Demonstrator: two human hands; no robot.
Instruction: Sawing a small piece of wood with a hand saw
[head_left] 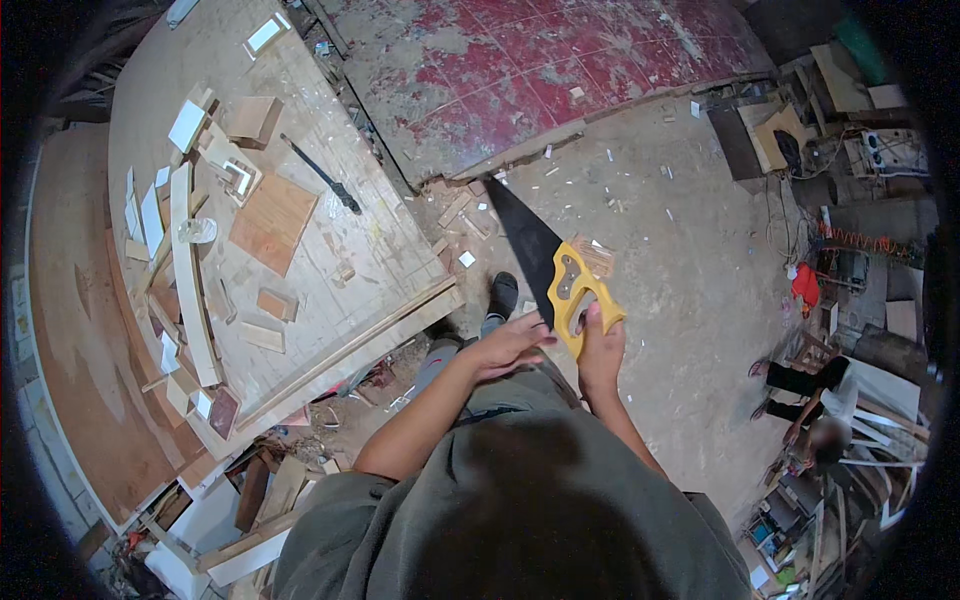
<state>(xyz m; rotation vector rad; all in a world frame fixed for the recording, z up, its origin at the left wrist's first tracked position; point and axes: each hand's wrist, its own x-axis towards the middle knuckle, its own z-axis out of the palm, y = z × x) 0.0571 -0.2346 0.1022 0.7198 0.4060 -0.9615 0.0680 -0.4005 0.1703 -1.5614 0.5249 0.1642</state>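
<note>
A handsaw (527,232) with a black blade and a yellow handle is in front of me, its blade pointing away and to the left. My right hand (601,350) grips the handle, with the thumb on its near side. Close to the heel of the blade, my left hand (512,345) has its fingers stretched out; whether the fingertips touch the saw I cannot tell. To the left stands a wooden workbench (375,255), bearing a square wooden board (274,222), a thin dark tool (322,176) and several wood blocks.
A long wood strip (190,275) and white pieces lie along the bench's left side. Scraps are scattered over the concrete floor (690,300), and a red tiled area (560,70) lies beyond. Another person (825,405) is at the far right among stacked boards.
</note>
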